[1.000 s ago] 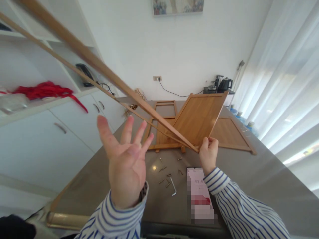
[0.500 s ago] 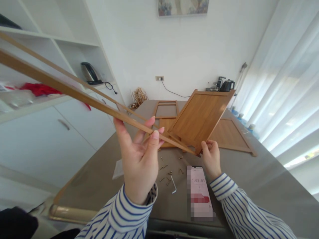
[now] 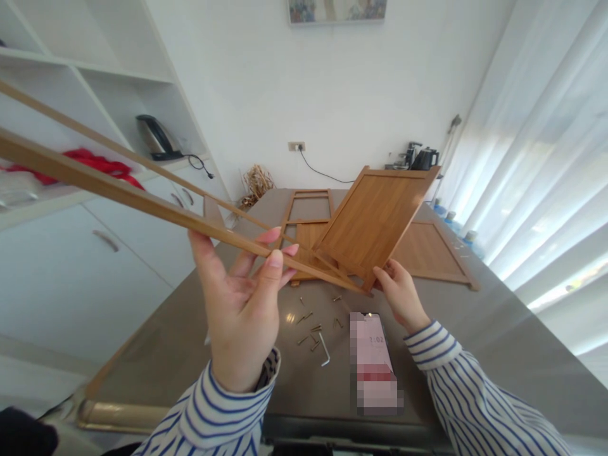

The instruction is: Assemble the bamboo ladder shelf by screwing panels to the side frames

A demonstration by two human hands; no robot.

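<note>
A long wooden frame slants from the upper left down to the middle of the table. My left hand is closed around its nearer rail, thumb on top and fingers beneath. The frame's lower end meets the bottom corner of a wooden panel, which stands tilted with its top leaning away to the right. My right hand pinches that panel at its lower right corner. Several screws and a hex key lie below the joint, beside a phone whose screen is partly blurred out.
Behind the tilted panel lie an open wooden frame and another panel, flat on the grey table. Black kettles stand at the far right end. White cabinets line the left, a curtain the right.
The view has shifted slightly to the right. The frame's raised left end sits a little lower, and my right hand's fingers have moved slightly at the panel's corner. Both hands keep their holds.
</note>
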